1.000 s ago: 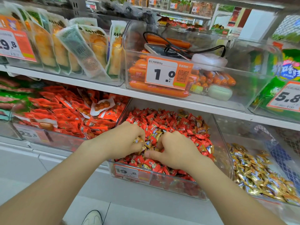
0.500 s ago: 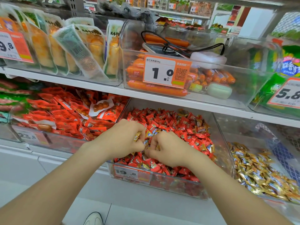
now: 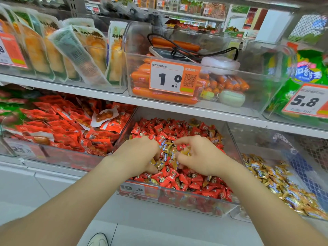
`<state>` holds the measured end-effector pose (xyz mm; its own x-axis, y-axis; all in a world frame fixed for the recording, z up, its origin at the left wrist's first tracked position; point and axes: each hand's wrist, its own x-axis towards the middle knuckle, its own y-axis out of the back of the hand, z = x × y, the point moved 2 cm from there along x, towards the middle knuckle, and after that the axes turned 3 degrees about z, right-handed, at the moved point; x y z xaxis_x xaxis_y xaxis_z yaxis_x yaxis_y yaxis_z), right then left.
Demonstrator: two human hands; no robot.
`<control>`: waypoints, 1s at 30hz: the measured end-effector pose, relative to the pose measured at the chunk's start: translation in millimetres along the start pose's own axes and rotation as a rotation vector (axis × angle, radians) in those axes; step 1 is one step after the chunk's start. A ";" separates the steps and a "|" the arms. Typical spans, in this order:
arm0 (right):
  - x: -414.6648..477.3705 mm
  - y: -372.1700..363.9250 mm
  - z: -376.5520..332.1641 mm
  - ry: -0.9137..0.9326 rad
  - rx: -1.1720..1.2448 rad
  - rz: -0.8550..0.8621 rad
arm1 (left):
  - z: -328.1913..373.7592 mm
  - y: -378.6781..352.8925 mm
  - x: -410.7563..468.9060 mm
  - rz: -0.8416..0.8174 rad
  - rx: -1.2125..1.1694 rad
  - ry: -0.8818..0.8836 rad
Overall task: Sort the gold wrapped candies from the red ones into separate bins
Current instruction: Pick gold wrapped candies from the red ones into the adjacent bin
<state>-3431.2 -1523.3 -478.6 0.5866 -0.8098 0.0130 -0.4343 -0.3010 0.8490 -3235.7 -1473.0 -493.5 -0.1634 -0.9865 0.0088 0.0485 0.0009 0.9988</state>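
A clear bin (image 3: 177,205) on the lower shelf holds a heap of red wrapped candies (image 3: 179,181) with gold wrapped candies (image 3: 167,150) mixed in at the middle. Both hands are down in this heap. My left hand (image 3: 138,155) has curled fingers holding gold candies at its fingertips. My right hand (image 3: 198,157) pinches gold candies between thumb and fingers. To the right, a second clear bin (image 3: 236,157) holds only gold wrapped candies (image 3: 276,181).
Left of the candy bin lies a bin of red snack packets (image 3: 67,126). The shelf above carries a bin of orange sausages (image 3: 159,96) with a 1.0 price tag (image 3: 174,79), a phone and cable. A white shoe (image 3: 98,240) shows on the floor.
Both hands have spread slightly apart in the heap, uncovering a cluster of gold candies between them. The camera has come a little closer to the bin.
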 end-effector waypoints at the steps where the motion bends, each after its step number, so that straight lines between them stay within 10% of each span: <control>1: -0.3 1.1 1.9 0.020 -0.081 0.010 | 1.2 -0.6 0.7 0.012 0.008 -0.003; 19: 3.2 -12.2 6.0 0.094 -0.501 -0.043 | 0.4 16.0 -15.7 0.311 -0.581 0.147; 30: -50.4 46.2 19.3 -0.119 0.124 0.234 | 63.8 25.4 -11.8 0.272 -1.254 0.305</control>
<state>-3493.9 -1506.1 -450.2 0.3795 -0.9157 0.1322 -0.6325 -0.1525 0.7594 -3295.4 -1450.9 -465.2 0.2159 -0.9761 0.0247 0.9456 0.2153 0.2439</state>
